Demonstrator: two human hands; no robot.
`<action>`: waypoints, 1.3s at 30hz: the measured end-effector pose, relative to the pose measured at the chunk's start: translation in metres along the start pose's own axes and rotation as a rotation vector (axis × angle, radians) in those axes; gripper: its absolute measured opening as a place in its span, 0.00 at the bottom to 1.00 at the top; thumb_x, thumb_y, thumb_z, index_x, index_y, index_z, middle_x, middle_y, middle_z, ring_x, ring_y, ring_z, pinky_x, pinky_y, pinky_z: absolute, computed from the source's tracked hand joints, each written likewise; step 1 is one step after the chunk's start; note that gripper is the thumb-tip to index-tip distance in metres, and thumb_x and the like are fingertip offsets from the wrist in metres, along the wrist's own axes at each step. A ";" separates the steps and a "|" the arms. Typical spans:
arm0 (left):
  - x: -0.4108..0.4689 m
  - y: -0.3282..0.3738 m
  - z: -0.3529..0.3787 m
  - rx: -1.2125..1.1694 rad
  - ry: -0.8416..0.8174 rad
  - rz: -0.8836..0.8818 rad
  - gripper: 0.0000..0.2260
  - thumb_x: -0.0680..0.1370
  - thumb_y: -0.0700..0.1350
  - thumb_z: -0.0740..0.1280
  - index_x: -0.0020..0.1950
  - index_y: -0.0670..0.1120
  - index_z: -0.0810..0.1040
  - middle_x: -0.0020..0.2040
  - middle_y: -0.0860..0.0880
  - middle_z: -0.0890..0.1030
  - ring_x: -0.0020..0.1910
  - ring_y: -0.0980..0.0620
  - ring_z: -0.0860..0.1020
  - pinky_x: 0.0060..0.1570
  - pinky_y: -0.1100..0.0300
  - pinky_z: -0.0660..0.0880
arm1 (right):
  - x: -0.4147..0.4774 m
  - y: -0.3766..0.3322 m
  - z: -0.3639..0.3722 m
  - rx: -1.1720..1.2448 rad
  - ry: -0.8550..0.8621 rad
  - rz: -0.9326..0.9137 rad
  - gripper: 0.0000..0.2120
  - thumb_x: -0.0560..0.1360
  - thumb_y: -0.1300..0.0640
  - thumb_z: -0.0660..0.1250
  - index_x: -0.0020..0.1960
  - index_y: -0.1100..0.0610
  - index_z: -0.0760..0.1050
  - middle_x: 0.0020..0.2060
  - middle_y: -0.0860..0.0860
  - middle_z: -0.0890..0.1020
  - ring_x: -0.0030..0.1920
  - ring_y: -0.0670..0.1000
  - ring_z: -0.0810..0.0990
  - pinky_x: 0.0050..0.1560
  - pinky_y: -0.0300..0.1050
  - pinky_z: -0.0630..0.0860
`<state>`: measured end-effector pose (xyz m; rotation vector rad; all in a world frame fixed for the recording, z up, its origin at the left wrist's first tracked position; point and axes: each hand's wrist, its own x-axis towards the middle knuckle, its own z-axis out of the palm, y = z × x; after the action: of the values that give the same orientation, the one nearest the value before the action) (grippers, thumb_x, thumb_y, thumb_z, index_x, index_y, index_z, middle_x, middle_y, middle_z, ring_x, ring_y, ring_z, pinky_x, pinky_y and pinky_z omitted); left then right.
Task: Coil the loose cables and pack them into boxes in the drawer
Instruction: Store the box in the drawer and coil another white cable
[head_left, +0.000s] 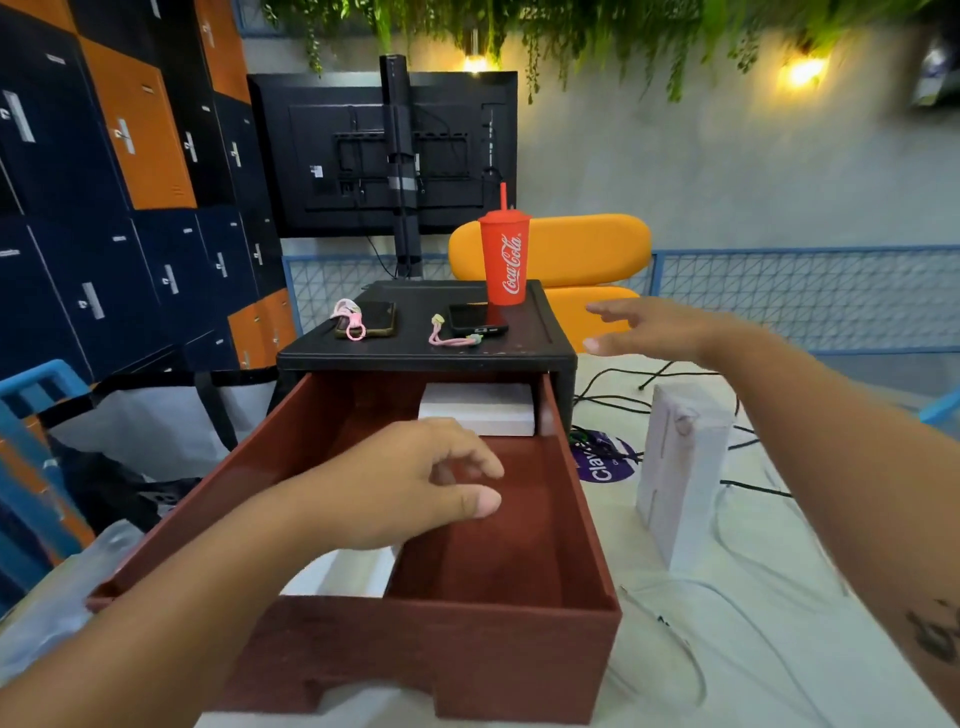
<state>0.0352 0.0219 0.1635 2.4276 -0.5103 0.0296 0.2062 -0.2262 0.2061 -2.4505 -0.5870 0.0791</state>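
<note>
The brown drawer is pulled out of the black cabinet toward me. One white box sits at its back, and another white box lies near the front left, partly under my arm. My left hand hovers over the drawer with loosely curled fingers and holds nothing. My right hand is stretched out flat in the air right of the cabinet, above the table. A tall white box stands on the table. Loose black cables and white cables lie around it.
On the cabinet top stand a red cup with a straw and two phones with pink straps. An orange chair is behind. A purple sticker marks the white table. Lockers and a blue chair are to the left.
</note>
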 end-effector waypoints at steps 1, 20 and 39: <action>0.007 0.003 0.001 0.025 0.011 0.007 0.07 0.73 0.49 0.71 0.46 0.60 0.76 0.44 0.59 0.75 0.43 0.62 0.75 0.45 0.70 0.71 | -0.008 0.008 -0.008 -0.002 -0.048 0.029 0.41 0.66 0.39 0.72 0.74 0.46 0.59 0.73 0.48 0.61 0.73 0.51 0.59 0.68 0.46 0.56; 0.092 0.059 0.041 -0.072 0.020 0.013 0.36 0.70 0.49 0.74 0.73 0.55 0.59 0.66 0.55 0.66 0.65 0.56 0.66 0.57 0.64 0.65 | -0.083 0.018 -0.029 -0.111 0.011 -0.138 0.40 0.55 0.44 0.73 0.66 0.39 0.65 0.60 0.44 0.67 0.61 0.47 0.66 0.59 0.42 0.63; 0.069 0.063 -0.028 -0.925 0.216 0.195 0.44 0.57 0.40 0.76 0.70 0.45 0.61 0.64 0.36 0.73 0.56 0.40 0.79 0.43 0.49 0.78 | -0.075 -0.061 0.020 0.424 -0.050 -0.452 0.61 0.51 0.45 0.80 0.74 0.37 0.45 0.69 0.40 0.66 0.67 0.41 0.69 0.62 0.45 0.73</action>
<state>0.0785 -0.0307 0.2333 1.4497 -0.5095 0.1103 0.1107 -0.2036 0.2188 -1.8686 -1.0179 0.0721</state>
